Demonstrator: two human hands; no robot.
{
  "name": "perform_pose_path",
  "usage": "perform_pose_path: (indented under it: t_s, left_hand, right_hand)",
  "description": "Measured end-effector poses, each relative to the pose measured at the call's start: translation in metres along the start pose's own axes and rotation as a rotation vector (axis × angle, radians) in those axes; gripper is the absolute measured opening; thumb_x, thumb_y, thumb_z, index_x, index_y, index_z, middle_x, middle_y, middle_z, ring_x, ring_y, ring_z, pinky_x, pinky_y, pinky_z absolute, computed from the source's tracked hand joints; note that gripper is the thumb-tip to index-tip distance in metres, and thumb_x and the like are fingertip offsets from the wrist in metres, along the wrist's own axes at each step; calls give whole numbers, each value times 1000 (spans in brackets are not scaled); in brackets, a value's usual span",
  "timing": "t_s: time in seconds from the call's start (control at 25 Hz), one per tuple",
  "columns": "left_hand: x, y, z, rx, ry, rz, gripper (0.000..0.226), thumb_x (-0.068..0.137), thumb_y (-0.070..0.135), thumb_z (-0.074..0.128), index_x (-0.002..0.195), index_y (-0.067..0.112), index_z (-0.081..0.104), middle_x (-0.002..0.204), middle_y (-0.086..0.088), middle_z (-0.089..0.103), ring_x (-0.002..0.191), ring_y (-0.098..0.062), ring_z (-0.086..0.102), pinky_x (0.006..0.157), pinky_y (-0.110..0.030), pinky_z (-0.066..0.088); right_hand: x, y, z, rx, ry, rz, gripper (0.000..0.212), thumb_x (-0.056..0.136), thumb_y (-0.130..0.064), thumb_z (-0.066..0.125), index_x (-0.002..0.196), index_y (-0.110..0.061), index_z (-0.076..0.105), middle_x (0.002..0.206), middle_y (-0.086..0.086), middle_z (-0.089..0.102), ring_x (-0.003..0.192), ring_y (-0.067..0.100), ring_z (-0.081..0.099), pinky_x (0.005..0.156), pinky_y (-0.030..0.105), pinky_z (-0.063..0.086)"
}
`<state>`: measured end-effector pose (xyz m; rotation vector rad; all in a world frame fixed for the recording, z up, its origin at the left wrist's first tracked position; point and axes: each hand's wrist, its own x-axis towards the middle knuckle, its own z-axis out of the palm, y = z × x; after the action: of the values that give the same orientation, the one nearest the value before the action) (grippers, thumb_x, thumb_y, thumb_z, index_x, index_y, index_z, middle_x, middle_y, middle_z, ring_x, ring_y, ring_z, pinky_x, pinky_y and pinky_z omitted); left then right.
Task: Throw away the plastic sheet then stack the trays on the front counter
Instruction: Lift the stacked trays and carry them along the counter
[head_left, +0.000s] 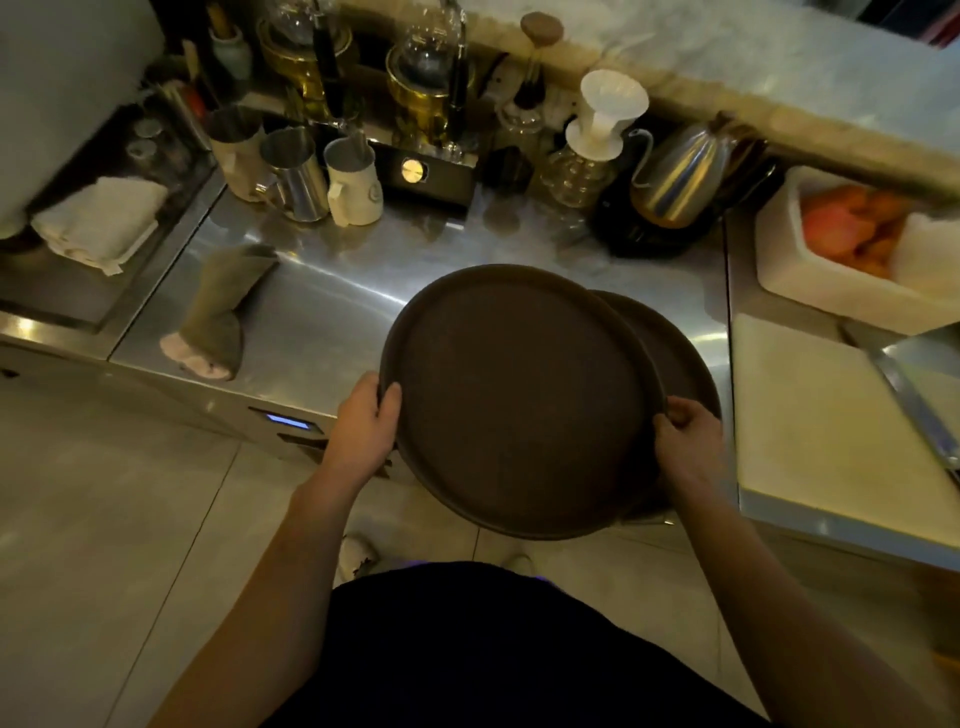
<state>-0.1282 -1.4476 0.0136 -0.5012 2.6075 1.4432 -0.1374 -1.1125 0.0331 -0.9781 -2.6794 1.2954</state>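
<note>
1. Gripping the top tray (519, 400) w/ both hands: left hand (366, 426) clamps its near-left rim, right hand (685, 436) closes on the near-right rim. Keep it level.
2. Lower tray (680, 353) sits offset to the right beneath, partly over the steel counter (322, 312); slide rims flush before lifting.
3. Watch the kettle (680, 176) & pitchers (296, 171) at the back; no plastic sheet visible.

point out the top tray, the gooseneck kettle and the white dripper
top tray (519, 400), head view, middle of its dark flat surface
gooseneck kettle (685, 174), head view, its shiny steel body
white dripper (613, 101), head view, its cone-shaped upper part
</note>
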Motion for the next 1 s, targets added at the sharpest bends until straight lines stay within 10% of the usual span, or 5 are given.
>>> perform_pose_path:
  t_s: [0.36,1.0]
  left_hand:
    - [-28,51,106,246,5,56,18,103,25,42,97,10,49,72,9,45,62,-2,45,50,-13,28]
    - [28,49,129,673,-137,158,37,104,38,34,103,6,52,81,-6,53,70,-19,52,61,-32,37]
  right_hand:
    - [68,79,-70,61,34,117,38,76,-1,55,112,-9,67,101,13,71,98,31,66,92,46,52]
    - [88,107,-73,-184,-94,100,37,83,-2,58,120,0,61,114,18,68,107,35,63,95,42,49]
